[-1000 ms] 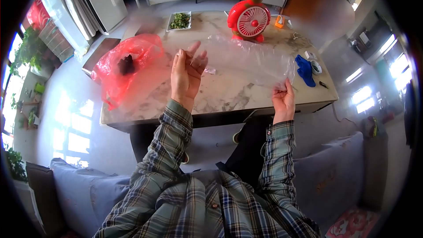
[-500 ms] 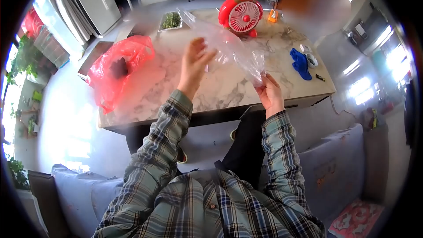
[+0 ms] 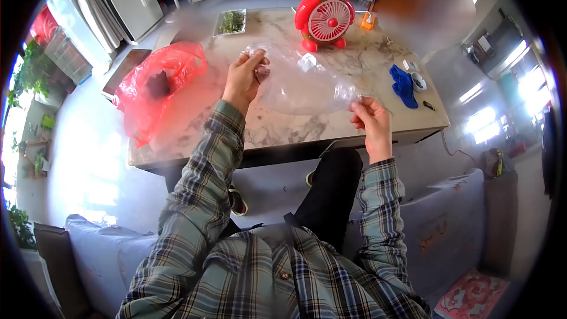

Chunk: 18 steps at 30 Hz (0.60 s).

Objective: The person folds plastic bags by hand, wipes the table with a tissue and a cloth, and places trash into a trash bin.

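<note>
A clear plastic bag (image 3: 301, 85) is stretched between my two hands above the marble-patterned table. My left hand (image 3: 243, 78) pinches its left end, fingers closed on the film. At the other end, my right hand (image 3: 372, 119) grips a gathered corner between thumb and fingers. To the left of my left hand lies a red plastic bag (image 3: 177, 62) with a dark lump (image 3: 157, 84) showing in it; what the lump is I cannot make out.
On the table (image 3: 283, 133) stand a red figure-shaped fan (image 3: 328, 18), a tray of green leaves (image 3: 231, 22) and an orange block (image 3: 368, 20). Blue gloves (image 3: 403, 87), a white roll (image 3: 417, 81) and a small dark object (image 3: 429, 106) lie at the right.
My left hand was apart from the clear bag with fingers spread; now it has moved left and closed on the bag's end. My right hand has shifted slightly right, and the bag is spread wider.
</note>
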Each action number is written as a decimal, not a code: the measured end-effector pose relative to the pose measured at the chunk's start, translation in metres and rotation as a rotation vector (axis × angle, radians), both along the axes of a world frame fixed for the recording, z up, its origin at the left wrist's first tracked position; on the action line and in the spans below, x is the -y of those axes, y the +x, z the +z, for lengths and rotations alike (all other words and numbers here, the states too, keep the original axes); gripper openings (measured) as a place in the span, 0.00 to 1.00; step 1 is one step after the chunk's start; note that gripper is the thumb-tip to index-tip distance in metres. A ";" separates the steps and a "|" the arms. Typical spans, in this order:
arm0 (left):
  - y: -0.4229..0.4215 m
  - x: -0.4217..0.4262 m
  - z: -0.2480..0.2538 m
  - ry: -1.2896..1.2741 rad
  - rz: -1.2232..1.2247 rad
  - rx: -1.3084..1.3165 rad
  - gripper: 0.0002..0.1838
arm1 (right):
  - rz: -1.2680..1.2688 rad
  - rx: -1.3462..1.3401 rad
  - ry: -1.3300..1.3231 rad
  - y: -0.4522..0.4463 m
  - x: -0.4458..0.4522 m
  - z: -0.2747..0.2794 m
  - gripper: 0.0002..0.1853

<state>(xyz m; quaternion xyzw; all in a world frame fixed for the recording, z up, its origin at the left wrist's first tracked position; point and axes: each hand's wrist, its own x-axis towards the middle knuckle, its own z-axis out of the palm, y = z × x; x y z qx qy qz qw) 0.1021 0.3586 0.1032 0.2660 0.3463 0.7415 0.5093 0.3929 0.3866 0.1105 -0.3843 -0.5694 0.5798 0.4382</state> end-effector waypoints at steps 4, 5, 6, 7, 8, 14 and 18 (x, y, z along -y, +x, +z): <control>0.037 0.029 0.007 -0.013 -0.097 -0.152 0.13 | -0.083 -0.182 -0.031 -0.016 -0.012 0.002 0.08; 0.043 0.036 0.006 -0.094 -0.168 -0.276 0.14 | -0.136 -0.176 -0.001 -0.021 -0.013 0.003 0.08; 0.043 0.037 0.005 -0.025 -0.219 -0.327 0.13 | -0.187 -0.170 0.027 -0.026 -0.014 0.003 0.08; 0.041 0.037 0.002 0.043 -0.271 -0.378 0.13 | -0.238 -0.163 0.053 -0.030 -0.016 0.001 0.08; 0.037 0.039 -0.001 0.111 -0.324 -0.427 0.13 | -0.243 -0.141 0.111 -0.025 -0.026 -0.009 0.07; -0.008 0.044 0.014 0.106 -0.194 0.039 0.14 | -0.194 -0.276 -0.003 -0.010 -0.028 -0.005 0.08; -0.009 0.052 0.019 0.136 -0.362 0.145 0.16 | 0.049 -0.195 0.226 -0.035 -0.012 0.006 0.21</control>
